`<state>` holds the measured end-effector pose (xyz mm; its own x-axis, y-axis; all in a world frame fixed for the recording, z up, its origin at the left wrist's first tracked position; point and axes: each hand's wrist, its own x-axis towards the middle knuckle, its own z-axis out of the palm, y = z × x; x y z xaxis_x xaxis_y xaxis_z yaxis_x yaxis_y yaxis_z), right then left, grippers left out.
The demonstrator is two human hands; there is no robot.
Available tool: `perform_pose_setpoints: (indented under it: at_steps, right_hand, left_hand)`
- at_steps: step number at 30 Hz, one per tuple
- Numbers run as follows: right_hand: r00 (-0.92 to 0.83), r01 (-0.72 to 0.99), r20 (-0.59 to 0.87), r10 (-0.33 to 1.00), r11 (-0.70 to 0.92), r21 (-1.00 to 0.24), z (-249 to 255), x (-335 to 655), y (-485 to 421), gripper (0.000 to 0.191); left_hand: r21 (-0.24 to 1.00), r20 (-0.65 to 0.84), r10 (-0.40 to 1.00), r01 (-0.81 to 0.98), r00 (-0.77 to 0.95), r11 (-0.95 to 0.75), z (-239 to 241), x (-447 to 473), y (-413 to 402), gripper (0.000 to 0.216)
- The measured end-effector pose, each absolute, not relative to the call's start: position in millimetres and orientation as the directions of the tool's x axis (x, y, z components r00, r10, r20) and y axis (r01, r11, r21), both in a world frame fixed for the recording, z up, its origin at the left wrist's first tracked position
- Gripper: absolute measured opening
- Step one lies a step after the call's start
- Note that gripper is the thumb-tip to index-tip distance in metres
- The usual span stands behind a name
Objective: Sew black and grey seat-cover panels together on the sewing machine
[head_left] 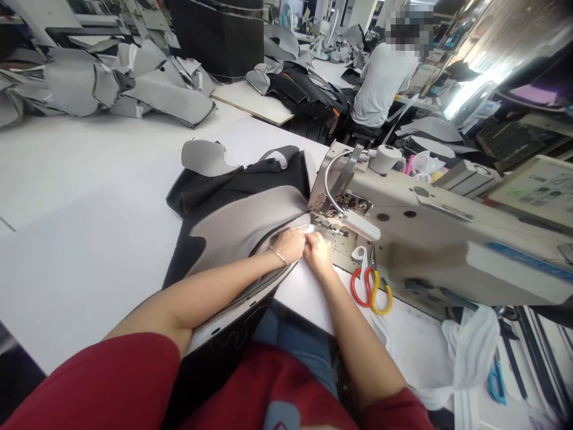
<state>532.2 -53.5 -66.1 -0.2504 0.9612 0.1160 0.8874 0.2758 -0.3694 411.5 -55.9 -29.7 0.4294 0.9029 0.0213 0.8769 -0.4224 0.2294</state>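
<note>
My left hand [290,243], a bracelet at its wrist, is closed on the edge of a grey fabric panel [250,218] with black trim. Close against it, my right hand [319,252] has its fingers pinched together; what lies between them is hidden. A small white strip [310,229] shows just beyond the fingertips. Both hands are right in front of the needle area of a sewing machine [430,209], under its lit lamp [362,224]. Black fabric [250,179] lies bunched behind the grey panel.
Scissors with red and yellow handles [371,291] lie right of my right hand. White tape [470,352] and blue-handled scissors [496,382] are farther right. Grey cut pieces [107,83] are heaped at the back left. A person in a white shirt [380,83] sits beyond the machine.
</note>
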Motion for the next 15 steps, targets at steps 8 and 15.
perform_pose_setpoints:
  at_steps: [8, 15]
  right_hand:
    - [-0.31, 0.918, 0.094, 0.946, 0.323, -0.231, -57.0, 529.9, -59.7, 0.027]
    - [-0.364, 0.908, 0.073, 0.929, 0.371, -0.193, -58.9, 531.5, -58.9, 0.03]
  left_hand:
    - [0.15, -0.001, 0.927, 0.917, 0.375, -0.371, -26.0, 420.7, -69.5, 0.034]
    - [0.151, -0.089, 0.93, 0.928, 0.356, -0.341, -20.5, 428.8, -64.3, 0.033]
